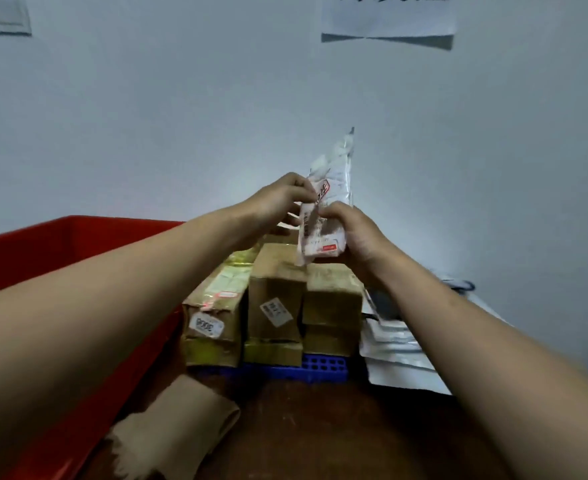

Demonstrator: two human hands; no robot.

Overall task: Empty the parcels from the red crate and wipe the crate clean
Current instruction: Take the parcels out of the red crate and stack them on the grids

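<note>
We hold a white plastic parcel [327, 216] in both hands above the stack of cardboard boxes [285, 299]. Our left hand [278, 202] has its fingers [303, 188] pinched together on the parcel's near edge, and our right hand [354, 233] has its fingers wrapped around the lower part, clamped on it. The parcel stands upright, its top corner pointing at the wall. The boxes rest on a blue grid pallet [320, 368] on the brown surface [337, 434]. Left of the boxes stands the red crate [60, 251], its inside hidden from us by our left forearm. Right of the boxes lies a heap of white mailer bags [396, 355]. In front of the boxes, beside the crate, lies a folded tan cloth [174, 427].
</note>
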